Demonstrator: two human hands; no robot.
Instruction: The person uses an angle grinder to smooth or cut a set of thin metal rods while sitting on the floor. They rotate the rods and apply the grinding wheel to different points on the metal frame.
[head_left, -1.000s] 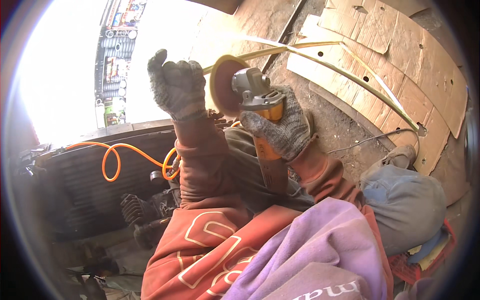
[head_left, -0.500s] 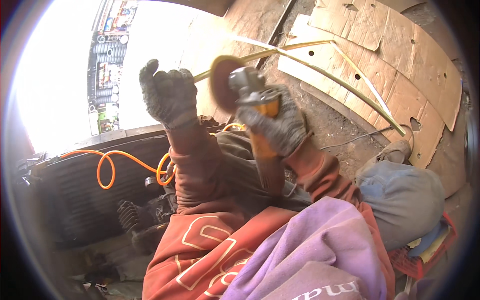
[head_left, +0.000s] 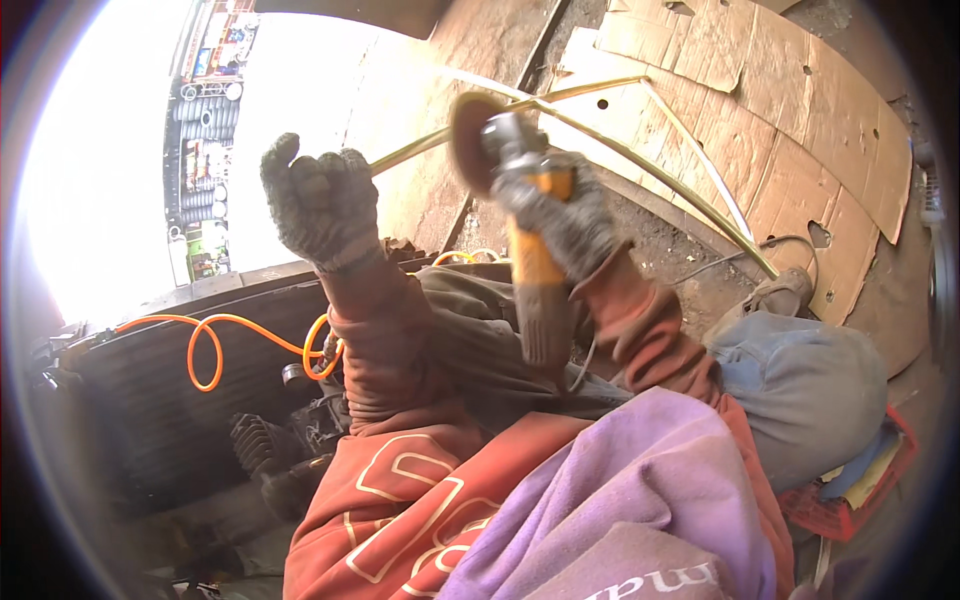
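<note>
In a grey knitted glove, my left hand (head_left: 322,205) is closed around the end of a thin gold-coloured metal frame (head_left: 408,152). The frame reaches away to the right in bent, angled bars. My right hand (head_left: 578,220), gloved too, grips a yellow and grey angle grinder (head_left: 537,262) with its body hanging downward. Its round brown disc (head_left: 470,145) is at the bar, a short way right of my left hand. The disc is blurred, and I cannot tell whether it touches the metal.
Flattened cardboard (head_left: 790,150) covers the ground at the right, under part of the frame. A coiled orange hose (head_left: 215,350) crosses dark machinery at the left. A thin grey cable (head_left: 715,265) runs near my shoe (head_left: 785,292). A red crate (head_left: 850,510) stands by my knee.
The grinder has moved right and up along the bar, its body now more upright. My left hand and the frame appear slightly farther left in view.
</note>
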